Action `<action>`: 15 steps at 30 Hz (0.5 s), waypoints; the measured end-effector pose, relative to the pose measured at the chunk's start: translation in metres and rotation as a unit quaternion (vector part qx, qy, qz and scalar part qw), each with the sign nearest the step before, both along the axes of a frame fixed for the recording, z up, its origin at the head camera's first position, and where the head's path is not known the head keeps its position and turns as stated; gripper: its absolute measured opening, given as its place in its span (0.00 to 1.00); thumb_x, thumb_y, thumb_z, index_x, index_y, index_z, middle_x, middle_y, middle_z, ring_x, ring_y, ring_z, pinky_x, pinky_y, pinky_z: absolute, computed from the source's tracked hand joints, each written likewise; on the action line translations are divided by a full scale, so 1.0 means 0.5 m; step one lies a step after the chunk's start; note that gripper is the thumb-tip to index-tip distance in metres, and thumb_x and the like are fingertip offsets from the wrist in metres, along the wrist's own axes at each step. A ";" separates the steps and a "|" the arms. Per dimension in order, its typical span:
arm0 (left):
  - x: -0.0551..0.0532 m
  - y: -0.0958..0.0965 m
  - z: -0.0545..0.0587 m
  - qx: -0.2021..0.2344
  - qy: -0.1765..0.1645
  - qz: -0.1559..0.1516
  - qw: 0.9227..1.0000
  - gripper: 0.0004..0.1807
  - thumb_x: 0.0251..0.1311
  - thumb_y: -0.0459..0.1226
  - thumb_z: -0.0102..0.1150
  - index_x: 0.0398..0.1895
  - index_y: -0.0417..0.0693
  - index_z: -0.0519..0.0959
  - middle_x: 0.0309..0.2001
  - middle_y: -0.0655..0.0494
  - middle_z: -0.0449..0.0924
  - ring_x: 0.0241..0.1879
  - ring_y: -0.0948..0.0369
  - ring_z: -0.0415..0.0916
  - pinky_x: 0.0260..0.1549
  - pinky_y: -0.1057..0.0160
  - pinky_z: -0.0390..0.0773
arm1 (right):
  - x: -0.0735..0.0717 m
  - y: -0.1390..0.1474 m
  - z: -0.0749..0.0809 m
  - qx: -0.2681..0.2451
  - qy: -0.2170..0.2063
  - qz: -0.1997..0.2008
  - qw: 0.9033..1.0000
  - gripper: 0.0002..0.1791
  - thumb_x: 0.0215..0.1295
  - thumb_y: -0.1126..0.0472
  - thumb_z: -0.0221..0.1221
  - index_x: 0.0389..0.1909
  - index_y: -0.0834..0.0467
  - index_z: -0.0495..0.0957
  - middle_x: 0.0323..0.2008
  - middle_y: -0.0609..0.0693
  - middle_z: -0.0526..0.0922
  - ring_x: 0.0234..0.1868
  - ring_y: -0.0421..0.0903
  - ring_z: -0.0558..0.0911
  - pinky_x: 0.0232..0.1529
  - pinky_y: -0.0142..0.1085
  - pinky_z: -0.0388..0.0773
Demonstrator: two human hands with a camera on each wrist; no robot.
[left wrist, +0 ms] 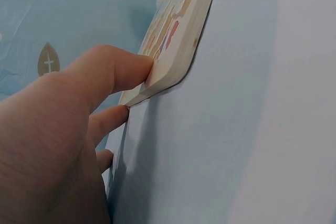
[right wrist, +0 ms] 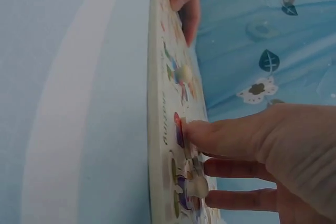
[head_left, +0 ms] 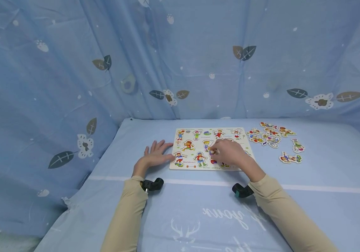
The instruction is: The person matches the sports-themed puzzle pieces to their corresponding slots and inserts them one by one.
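Observation:
A wooden peg puzzle board (head_left: pixel 192 167) printed with sports figures lies on the table, several figure pieces sitting on it. My left hand (head_left: pixel 157 155) is at its left end, fingers spread and fairly straight. In the left wrist view, the thumb (left wrist: pixel 131 72) rests on the board's corner and a fingertip touches the side edge. Over the right half of the board, my right hand (head_left: pixel 230 153) pinches a small puzzle piece (right wrist: pixel 180 129) between thumb and fingers, close against the surface. Beside those fingers stands a round peg (right wrist: pixel 198 187) on another piece. The hand hides part of the board.
Right of the board, several loose figure pieces (head_left: pixel 272 131) lie in an overlapping cluster. Nearer me are two separate pieces, one with a green part (head_left: pixel 298 146) and one lying sideways (head_left: pixel 290 158). A blue patterned curtain (head_left: pixel 199 70) hangs behind the table.

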State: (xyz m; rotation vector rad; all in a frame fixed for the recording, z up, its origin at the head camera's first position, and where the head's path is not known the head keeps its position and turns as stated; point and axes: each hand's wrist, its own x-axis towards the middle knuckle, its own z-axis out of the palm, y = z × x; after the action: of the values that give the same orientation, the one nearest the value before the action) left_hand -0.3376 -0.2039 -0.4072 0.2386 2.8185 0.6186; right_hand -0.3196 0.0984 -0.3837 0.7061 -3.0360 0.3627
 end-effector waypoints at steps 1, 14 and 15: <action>0.001 -0.001 0.000 0.001 0.001 0.001 1.000 0.42 0.59 0.60 0.53 0.77 0.62 0.58 0.80 0.47 0.38 0.78 0.43 0.24 0.71 0.35 0.27 | -0.001 0.000 0.001 0.000 -0.003 0.004 1.000 0.18 0.62 0.52 0.67 0.51 0.53 0.85 0.51 0.51 0.83 0.48 0.51 0.82 0.42 0.47 0.80; 0.000 -0.004 -0.006 -0.002 0.003 0.001 1.000 0.43 0.59 0.61 0.51 0.77 0.61 0.57 0.80 0.47 0.38 0.78 0.43 0.24 0.71 0.36 0.27 | -0.016 -0.016 -0.018 0.001 0.022 0.011 1.000 0.22 0.66 0.50 0.62 0.58 0.54 0.82 0.56 0.55 0.81 0.54 0.56 0.79 0.50 0.55 0.77; 0.000 -0.005 -0.006 -0.003 0.003 0.003 1.000 0.43 0.59 0.61 0.51 0.77 0.61 0.57 0.80 0.47 0.38 0.78 0.43 0.24 0.71 0.35 0.27 | -0.016 -0.019 -0.018 0.005 0.025 0.015 1.000 0.22 0.67 0.50 0.61 0.59 0.54 0.81 0.56 0.55 0.81 0.55 0.56 0.78 0.50 0.56 0.76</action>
State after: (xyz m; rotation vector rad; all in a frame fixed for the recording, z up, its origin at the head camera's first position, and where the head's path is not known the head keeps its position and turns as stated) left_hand -0.3375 -0.2063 -0.4100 0.2327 2.8272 0.6119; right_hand -0.3274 0.0889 -0.3929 0.7496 -2.9866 0.3243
